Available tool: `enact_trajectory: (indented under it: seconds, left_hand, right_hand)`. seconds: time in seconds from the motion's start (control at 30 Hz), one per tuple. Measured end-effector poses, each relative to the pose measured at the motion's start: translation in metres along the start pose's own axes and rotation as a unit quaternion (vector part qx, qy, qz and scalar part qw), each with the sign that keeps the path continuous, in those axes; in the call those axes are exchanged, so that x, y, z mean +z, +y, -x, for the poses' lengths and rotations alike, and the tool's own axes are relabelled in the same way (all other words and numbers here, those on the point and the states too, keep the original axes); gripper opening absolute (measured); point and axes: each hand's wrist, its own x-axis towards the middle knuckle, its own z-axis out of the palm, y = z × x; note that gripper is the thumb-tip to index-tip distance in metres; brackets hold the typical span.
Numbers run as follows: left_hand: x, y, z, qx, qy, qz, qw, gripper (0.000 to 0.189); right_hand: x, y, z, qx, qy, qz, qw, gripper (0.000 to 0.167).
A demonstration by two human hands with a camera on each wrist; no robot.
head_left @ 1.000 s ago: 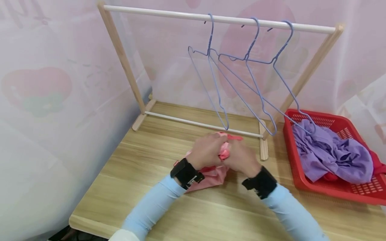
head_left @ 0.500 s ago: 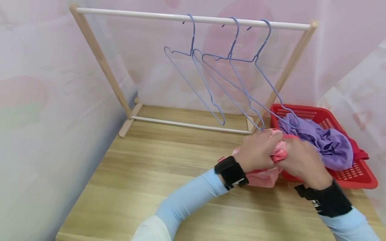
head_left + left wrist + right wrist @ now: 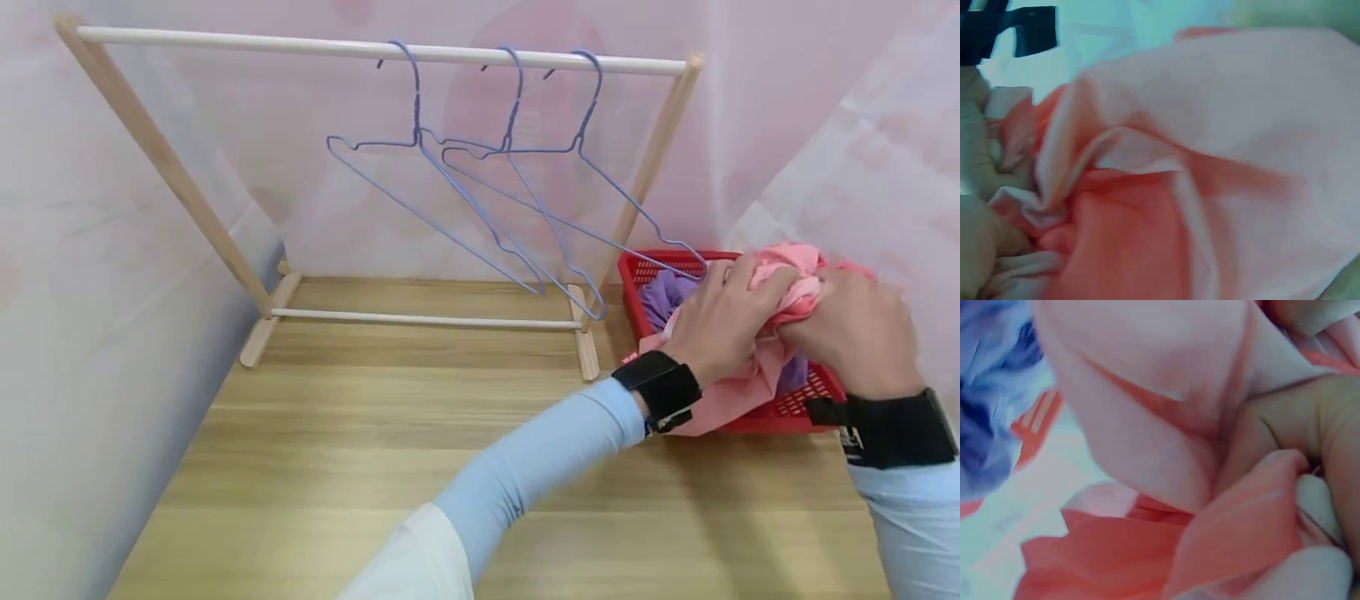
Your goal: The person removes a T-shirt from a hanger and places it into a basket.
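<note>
A bunched pink garment (image 3: 738,387) hangs from both hands over the red basket (image 3: 798,423) in the head view. My left hand (image 3: 723,312) grips its upper left part, fingers curled into the cloth. On the other side my right hand (image 3: 855,329) holds a gathered bit of it close by. In the left wrist view the pink cloth (image 3: 1260,125) fills most of the frame, pale outside and coral inside. The right wrist view shows fingers (image 3: 1279,425) curled round folded cloth. Purple cloth (image 3: 663,296) lies in the basket, partly hidden behind the pink garment and the left hand.
A wooden rack with a white top rail (image 3: 300,43) stands at the back of the wooden table (image 3: 375,467). Three blue wire hangers, one of them the rightmost hanger (image 3: 588,108), hang from it. That hanger's lower right corner reaches over the basket, close to my left hand.
Both hands have carried the pink garment rightward from the table's middle to over the red basket, gripping it throughout. The camera view has turned right, so rack and basket appear farther left.
</note>
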Motion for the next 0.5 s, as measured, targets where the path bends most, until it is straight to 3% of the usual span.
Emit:
enact_trajectory:
  seconds: [0.17,0.33,0.4,0.5]
  left_hand:
    - [0.01,-0.011,-0.014,0.028,0.093,-0.045,0.9942,0.056]
    - [0.018,-0.019,-0.022,0.044,0.186,-0.091,0.9774,0.043]
    - [0.017,-0.02,-0.025,0.038,0.203,-0.101,0.9732,0.043]
    - [0.012,-0.022,-0.027,0.016,0.182,-0.097,0.9784,0.043]
  right_hand:
    - [0.002,-0.007,-0.015,0.059,0.053,-0.002,0.9968,0.051]
    - [0.01,-0.014,-0.023,0.076,0.165,-0.021,0.9831,0.055]
    - [0.011,-0.017,-0.028,0.074,0.198,-0.024,0.9771,0.058]
    - [0.012,-0.018,-0.036,0.071,0.189,-0.031,0.9789,0.058]
